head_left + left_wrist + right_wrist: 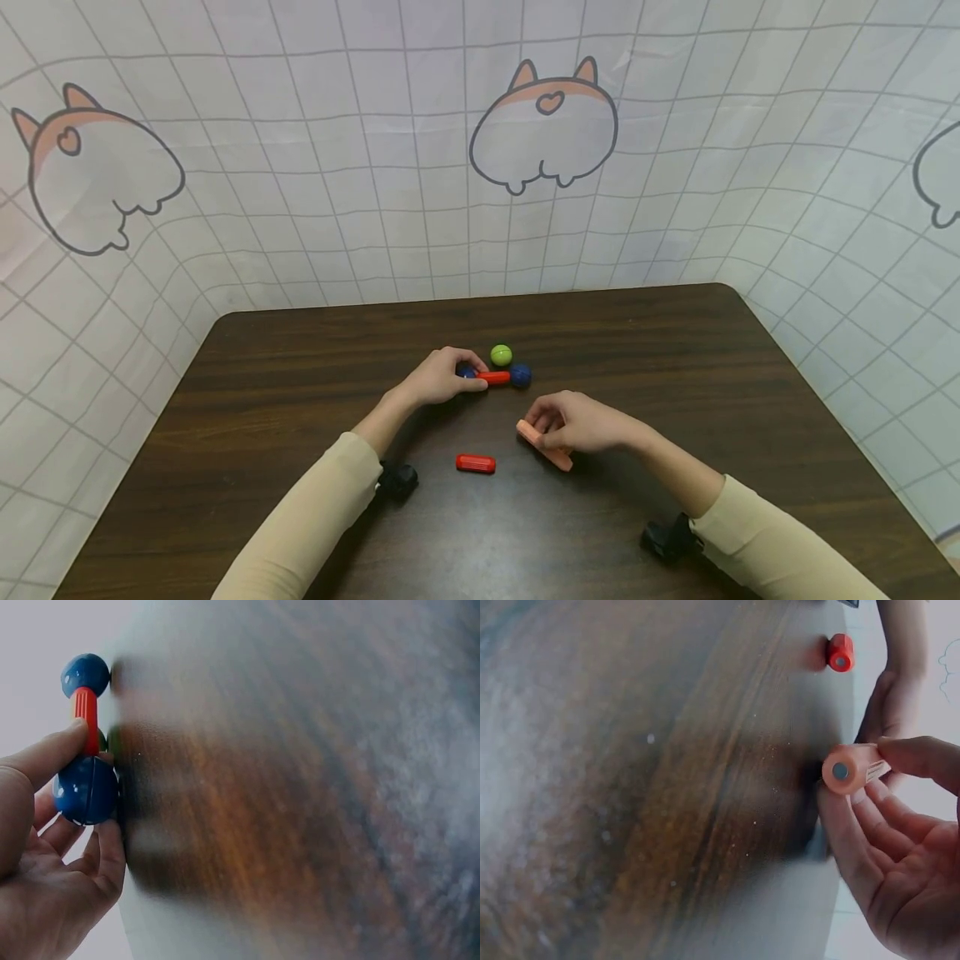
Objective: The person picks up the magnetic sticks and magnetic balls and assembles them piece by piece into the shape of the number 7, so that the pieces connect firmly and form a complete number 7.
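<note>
Left hand (pixel 441 380): it is reaching out over the table (pixel 675 358), and the fingers are pinching the red rod (pixel 495 378), thumb laid along it, the others curling about the near blue ball.
Red rod: it is lying between two balls, its ends touching both, and all three are making one straight line like a dumbbell.
Near blue ball (pixel 86 791): it is sitting inside the left hand's curl, a seam running round it.
Far blue ball (pixel 521 376): it is capping the rod's other end, out to the right, clear of the fingers.
Right hand (pixel 576 422): closer to the person now, and here the fingers are pinching the orange rod (pixel 557 458), thumb on one side, fingertips on the other.
Orange rod: it is slanting in the grip, well apart from the dumbbell, and it is showing a round grey disc in its end to the right wrist view.
Green ball (pixel 501 356): it is resting just beyond the red rod; whether they are touching, nobody can tell from here.
Loose rod (pixel 476 463): red too, it is lying on the table between the forearms, with neither hand touching it.
Backdrop (pixel 375 175): a white gridded cloth is hanging behind, and cartoon animals (pixel 543 137) are decorating it.
</note>
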The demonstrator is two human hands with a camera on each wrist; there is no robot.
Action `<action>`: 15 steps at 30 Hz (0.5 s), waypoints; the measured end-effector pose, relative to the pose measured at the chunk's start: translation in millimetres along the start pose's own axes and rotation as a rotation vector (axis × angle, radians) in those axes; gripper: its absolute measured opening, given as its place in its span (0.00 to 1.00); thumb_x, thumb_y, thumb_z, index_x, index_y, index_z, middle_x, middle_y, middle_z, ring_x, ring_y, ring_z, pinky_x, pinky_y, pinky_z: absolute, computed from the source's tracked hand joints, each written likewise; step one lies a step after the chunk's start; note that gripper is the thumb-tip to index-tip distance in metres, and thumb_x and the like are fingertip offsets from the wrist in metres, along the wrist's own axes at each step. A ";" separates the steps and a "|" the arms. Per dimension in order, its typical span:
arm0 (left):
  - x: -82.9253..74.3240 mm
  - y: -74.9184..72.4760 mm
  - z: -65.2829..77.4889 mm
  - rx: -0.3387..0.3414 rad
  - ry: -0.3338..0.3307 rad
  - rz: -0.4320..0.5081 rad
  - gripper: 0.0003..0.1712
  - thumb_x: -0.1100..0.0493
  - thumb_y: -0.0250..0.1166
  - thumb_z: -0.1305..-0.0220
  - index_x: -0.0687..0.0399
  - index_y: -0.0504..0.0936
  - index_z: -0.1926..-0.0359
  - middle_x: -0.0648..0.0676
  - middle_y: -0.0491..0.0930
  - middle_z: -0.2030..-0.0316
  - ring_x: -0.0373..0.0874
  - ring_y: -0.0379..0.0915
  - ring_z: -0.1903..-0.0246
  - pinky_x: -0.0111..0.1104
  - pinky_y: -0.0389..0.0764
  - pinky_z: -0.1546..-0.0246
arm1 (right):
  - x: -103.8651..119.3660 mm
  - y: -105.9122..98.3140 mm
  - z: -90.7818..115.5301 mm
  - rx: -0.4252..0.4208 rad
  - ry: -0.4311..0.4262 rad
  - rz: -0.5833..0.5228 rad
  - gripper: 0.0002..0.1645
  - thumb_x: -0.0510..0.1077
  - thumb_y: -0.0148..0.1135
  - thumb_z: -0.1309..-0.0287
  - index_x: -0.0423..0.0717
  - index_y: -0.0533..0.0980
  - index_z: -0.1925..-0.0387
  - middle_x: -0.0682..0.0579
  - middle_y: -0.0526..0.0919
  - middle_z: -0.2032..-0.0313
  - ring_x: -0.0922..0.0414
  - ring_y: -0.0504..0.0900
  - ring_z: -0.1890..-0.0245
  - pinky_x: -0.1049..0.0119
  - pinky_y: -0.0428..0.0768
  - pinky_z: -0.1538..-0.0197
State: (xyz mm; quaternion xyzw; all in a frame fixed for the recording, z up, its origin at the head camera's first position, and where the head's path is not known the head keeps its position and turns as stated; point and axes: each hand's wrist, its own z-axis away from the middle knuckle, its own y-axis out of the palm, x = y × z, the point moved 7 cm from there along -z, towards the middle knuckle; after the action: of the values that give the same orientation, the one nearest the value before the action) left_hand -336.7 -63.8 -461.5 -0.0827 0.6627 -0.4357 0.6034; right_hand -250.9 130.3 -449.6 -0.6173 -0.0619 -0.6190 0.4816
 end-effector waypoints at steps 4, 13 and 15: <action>0.7 0.1 -0.5 -0.001 0.002 0.003 0.10 0.54 0.73 0.34 0.50 0.87 0.54 0.47 0.83 0.60 0.44 0.74 0.61 0.37 0.75 0.58 | -4.6 -1.3 -1.5 -0.009 0.049 -0.125 0.20 0.39 0.65 0.34 0.34 0.77 0.43 0.47 0.83 0.56 0.53 0.83 0.63 0.56 0.85 0.63; 0.1 -0.3 0.3 -0.008 0.000 -0.013 0.11 0.53 0.73 0.34 0.50 0.87 0.54 0.50 0.82 0.57 0.46 0.73 0.61 0.38 0.74 0.56 | -12.8 -1.5 -6.5 -0.039 0.098 -0.302 0.26 0.43 0.65 0.31 0.31 0.74 0.39 0.43 0.82 0.51 0.51 0.84 0.60 0.55 0.86 0.59; -0.3 -0.7 0.1 -0.010 0.003 -0.018 0.10 0.53 0.73 0.34 0.50 0.87 0.54 0.49 0.82 0.56 0.46 0.73 0.60 0.39 0.74 0.54 | -13.2 -1.4 -7.6 -0.037 0.095 -0.326 0.26 0.43 0.64 0.30 0.30 0.73 0.38 0.42 0.82 0.50 0.51 0.84 0.60 0.55 0.86 0.59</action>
State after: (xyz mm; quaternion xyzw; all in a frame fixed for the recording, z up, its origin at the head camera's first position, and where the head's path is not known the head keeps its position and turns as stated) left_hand -336.8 -64.0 -460.8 -0.0910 0.6650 -0.4377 0.5983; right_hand -260.2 132.8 -461.5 -0.5780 -0.1271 -0.7185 0.3656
